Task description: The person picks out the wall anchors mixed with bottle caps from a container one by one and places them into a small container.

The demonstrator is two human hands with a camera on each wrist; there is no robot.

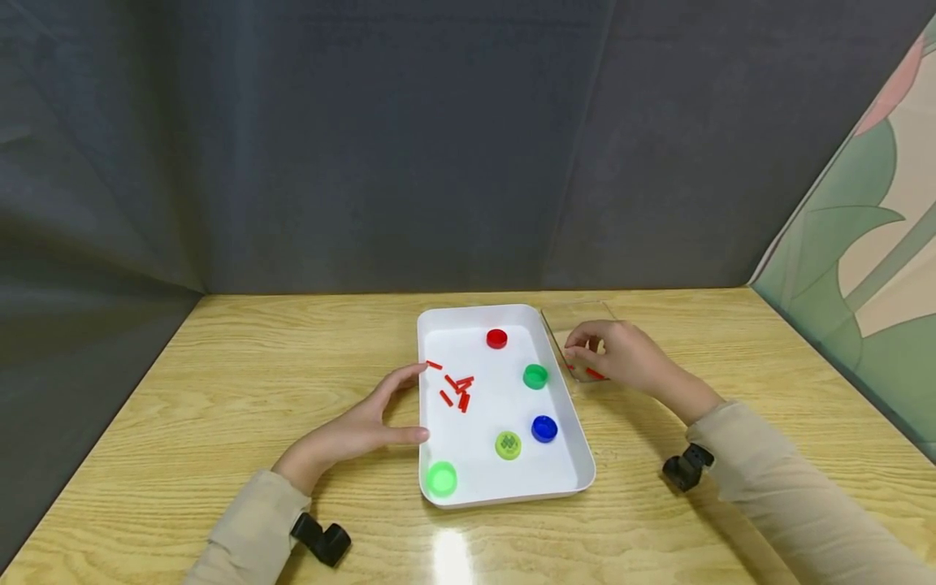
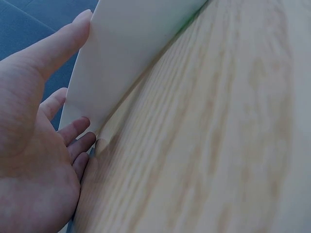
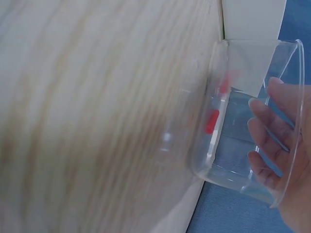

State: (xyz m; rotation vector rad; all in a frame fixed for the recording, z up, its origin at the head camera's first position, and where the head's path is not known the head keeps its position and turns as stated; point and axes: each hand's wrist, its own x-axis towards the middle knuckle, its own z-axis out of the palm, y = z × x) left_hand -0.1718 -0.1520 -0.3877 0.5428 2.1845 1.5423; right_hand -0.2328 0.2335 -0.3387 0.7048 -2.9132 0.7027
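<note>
A white tray (image 1: pixel 478 479) holds several short red sticks (image 1: pixel 464 382) on its left half. My left hand (image 1: pixel 366 426) rests at the tray's left wall, with thumb and fingertips touching the rim; in the left wrist view its fingers are spread. To the tray's right stands a clear plastic box (image 3: pixel 238 179) with red pieces (image 3: pixel 212 121) on its bottom. My right hand (image 1: pixel 614 353) reaches over that box. In the right wrist view its fingertips lie inside the opening, thumb and fingers apart, and no object shows between them.
Inside the tray sit a red cap (image 1: pixel 496 338), a green cap (image 1: pixel 535 376), a blue cap (image 1: pixel 544 428), a yellow-green cap (image 1: pixel 508 444) and a light green cap (image 1: pixel 442 479). A dark curtain (image 1: pixel 409 162) hangs behind the wooden table (image 1: pixel 292 341).
</note>
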